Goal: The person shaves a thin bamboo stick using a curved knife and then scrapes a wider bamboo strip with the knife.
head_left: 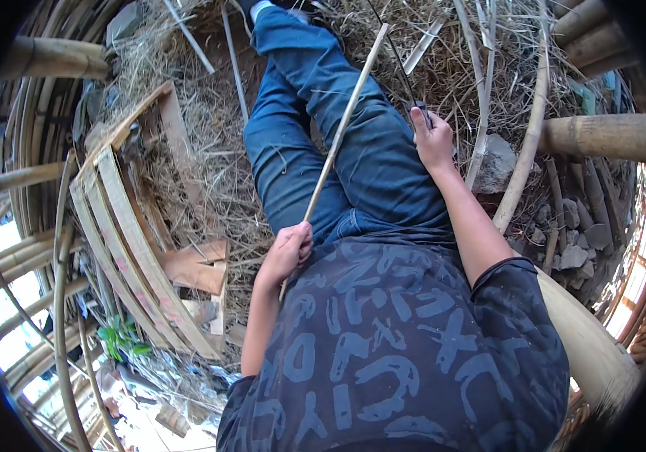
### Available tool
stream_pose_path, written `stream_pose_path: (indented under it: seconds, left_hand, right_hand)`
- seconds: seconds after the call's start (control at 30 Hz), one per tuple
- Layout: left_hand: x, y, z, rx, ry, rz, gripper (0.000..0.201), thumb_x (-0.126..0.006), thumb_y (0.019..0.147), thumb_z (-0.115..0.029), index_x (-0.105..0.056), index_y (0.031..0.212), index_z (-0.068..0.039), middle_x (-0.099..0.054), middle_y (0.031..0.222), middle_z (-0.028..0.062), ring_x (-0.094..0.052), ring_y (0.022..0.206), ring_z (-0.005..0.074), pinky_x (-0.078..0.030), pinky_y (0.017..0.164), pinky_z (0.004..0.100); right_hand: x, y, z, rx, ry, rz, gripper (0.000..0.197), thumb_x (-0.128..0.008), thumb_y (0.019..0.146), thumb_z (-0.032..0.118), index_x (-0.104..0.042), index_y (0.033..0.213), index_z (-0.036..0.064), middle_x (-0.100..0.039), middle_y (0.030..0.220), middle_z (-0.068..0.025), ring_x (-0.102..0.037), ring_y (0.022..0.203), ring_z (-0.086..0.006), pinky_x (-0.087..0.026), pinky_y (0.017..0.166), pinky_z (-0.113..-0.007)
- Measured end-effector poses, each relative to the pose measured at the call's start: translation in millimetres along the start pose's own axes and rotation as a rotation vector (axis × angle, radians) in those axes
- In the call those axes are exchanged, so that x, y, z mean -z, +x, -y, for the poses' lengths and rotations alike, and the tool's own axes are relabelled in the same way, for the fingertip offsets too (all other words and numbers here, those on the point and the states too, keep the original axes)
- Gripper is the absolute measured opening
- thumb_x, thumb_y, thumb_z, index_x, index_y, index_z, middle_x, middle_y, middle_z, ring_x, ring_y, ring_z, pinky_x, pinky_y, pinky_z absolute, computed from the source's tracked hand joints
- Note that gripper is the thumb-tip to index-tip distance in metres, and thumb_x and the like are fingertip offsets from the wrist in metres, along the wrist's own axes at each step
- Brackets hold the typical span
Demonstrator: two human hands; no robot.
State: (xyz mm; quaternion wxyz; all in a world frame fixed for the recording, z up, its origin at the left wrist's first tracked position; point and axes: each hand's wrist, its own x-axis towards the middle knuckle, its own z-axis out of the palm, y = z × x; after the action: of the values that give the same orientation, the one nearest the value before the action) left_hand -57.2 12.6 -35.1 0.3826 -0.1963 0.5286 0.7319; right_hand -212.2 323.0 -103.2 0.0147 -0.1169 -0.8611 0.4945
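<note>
My left hand is closed round the lower part of a long, thin bamboo strip. The strip slants up and to the right across my legs in blue jeans; its lower end passes behind my hand and along my shirt. Over my right thigh, my right hand grips the dark handle of a long knife, its thumb lying along the handle. The narrow, dark blade points up and away, seen nearly edge-on, and its tip reaches the picture's top rim. Near the strip's far end, blade and strip are apart.
A slatted wooden crate lies to the left on the straw-covered ground. Bamboo poles and a long, curved bamboo length stand at the right, beside grey rocks. Loose strips lie ahead. A green plant grows lower left.
</note>
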Motion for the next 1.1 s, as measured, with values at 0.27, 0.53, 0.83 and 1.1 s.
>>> stream_pose_path:
  seconds: [0.27,0.53,0.83,1.1]
  left_hand:
    - [12,30,-1,0.233,-0.394,0.147,0.032,-0.035,0.103,-0.035,-0.04,0.082,-0.012,-0.021,0.052,-0.007,-0.017,0.041,0.0046,-0.013,0.035,0.0214]
    - [0,30,-5,0.187,-0.241,0.096,0.024,-0.039,0.102,-0.034,-0.041,0.088,-0.014,-0.022,0.054,-0.0071,-0.018,0.041,0.0037,-0.014,0.034,0.0201]
    - [-7,31,3,0.146,0.038,-0.076,0.032,-0.04,0.103,-0.032,-0.043,0.077,-0.013,-0.032,0.057,-0.0075,-0.027,0.046,0.0025,-0.021,0.039,0.0194]
    - [-8,38,14,-0.03,0.232,-0.151,0.035,-0.04,0.103,-0.028,-0.045,0.074,-0.008,-0.037,0.058,-0.007,-0.032,0.049,0.0036,-0.028,0.044,0.0223]
  right_hand:
    - [1,8,-5,-0.204,0.21,-0.013,0.061,-0.055,0.088,0.06,-0.052,0.061,0.0048,-0.049,0.048,-0.0012,-0.051,0.044,-0.0108,-0.04,0.047,-0.028]
    - [5,11,-7,-0.264,0.244,0.001,0.058,-0.057,0.088,0.057,-0.052,0.062,0.0053,-0.05,0.05,-0.0021,-0.053,0.045,-0.0109,-0.04,0.044,-0.028]
    - [8,13,19,0.079,-0.291,0.281,0.064,-0.059,0.078,0.067,-0.064,0.071,0.0043,-0.061,0.064,-0.0186,-0.063,0.067,-0.0373,-0.048,0.06,-0.043]
    - [2,25,23,0.18,-0.531,0.414,0.068,-0.052,0.079,0.073,-0.066,0.075,0.006,-0.066,0.071,-0.0172,-0.066,0.075,-0.0378,-0.053,0.067,-0.046]
